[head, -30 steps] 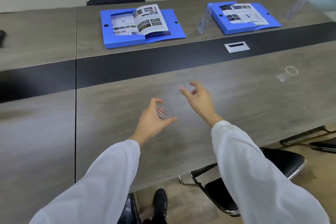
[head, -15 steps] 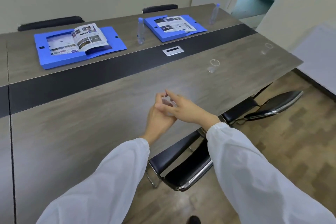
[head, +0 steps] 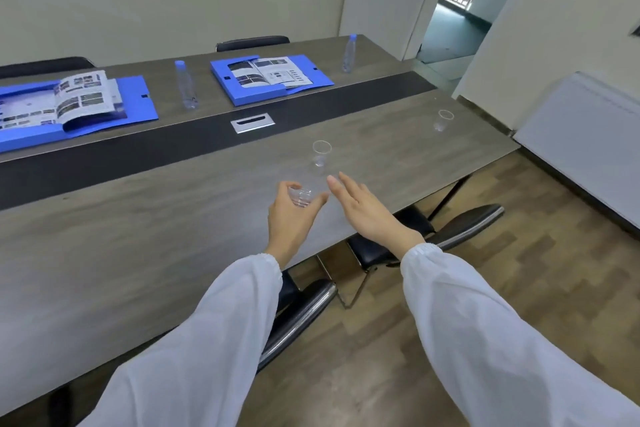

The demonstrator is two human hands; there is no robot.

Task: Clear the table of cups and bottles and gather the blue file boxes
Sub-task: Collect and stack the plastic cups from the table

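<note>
Clear plastic cups stacked in left hand's clenched grip; released right hand should pinch the upright clear cup gently by its rim.

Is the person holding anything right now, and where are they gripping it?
The left hand holds clear plastic cups, fingers wrapped round the sides. The right hand is open and empty.

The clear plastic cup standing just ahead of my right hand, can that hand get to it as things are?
Probably yes. The right hand is open and empty, its fingers stretched toward the clear plastic cup, with only bare grey wooden table between them.
</note>
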